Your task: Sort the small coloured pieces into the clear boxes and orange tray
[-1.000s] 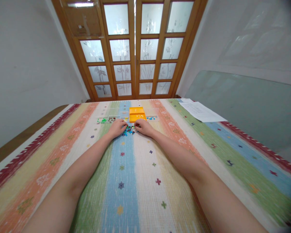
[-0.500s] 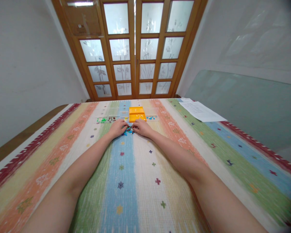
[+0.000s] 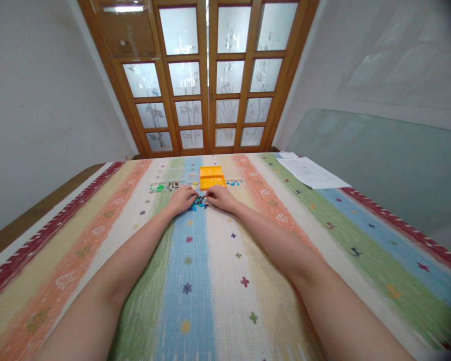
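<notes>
A small pile of blue, dark and other coloured bits [image 3: 199, 202], like beads or tiny bricks, lies on the striped tablecloth between my hands. My left hand [image 3: 182, 198] rests at the pile's left side, its fingers curled down onto the edge. On the right side, my right hand [image 3: 221, 196] has its fingers drawn together at the pile; anything in either hand's fingertips is too small to make out. Just beyond stands an open orange box [image 3: 212, 173] with pale bits inside. A clear compartment tray [image 3: 154, 191] reaches out on both sides of it.
In the tray, green pieces [image 3: 160, 187] and brown pieces [image 3: 173, 185] sit left, blue pieces [image 3: 234, 183] right. White papers [image 3: 311, 173] lie toward the table's far right. The striped tablecloth [image 3: 225, 301] covers the table; wooden glazed doors [image 3: 210, 100] stand behind it.
My right hand has shifted very slightly right, so a little more of the pile shows between the hands. My left hand stays nearly where it was.
</notes>
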A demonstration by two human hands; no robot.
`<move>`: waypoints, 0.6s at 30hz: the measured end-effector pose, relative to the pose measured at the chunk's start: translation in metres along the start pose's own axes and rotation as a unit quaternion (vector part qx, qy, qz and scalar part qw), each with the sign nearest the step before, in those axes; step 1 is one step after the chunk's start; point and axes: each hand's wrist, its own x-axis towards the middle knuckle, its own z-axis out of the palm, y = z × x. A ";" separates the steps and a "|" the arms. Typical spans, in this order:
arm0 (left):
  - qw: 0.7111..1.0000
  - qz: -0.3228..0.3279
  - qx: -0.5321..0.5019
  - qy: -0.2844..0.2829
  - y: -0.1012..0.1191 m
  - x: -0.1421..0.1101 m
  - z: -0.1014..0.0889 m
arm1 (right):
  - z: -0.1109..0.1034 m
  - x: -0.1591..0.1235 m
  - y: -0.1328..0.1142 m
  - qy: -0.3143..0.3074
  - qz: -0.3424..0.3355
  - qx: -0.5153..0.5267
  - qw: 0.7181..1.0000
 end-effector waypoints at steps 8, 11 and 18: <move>1.000 0.015 -0.015 -0.016 0.020 0.004 -0.006 | -0.008 0.001 0.022 0.144 0.114 0.034 0.982; 0.998 0.037 -0.033 -0.033 0.031 0.004 -0.007 | -0.009 0.000 0.029 0.174 0.129 0.040 0.975; 0.994 0.074 -0.050 -0.059 0.044 0.004 -0.003 | -0.008 -0.001 0.043 0.192 0.163 0.026 0.967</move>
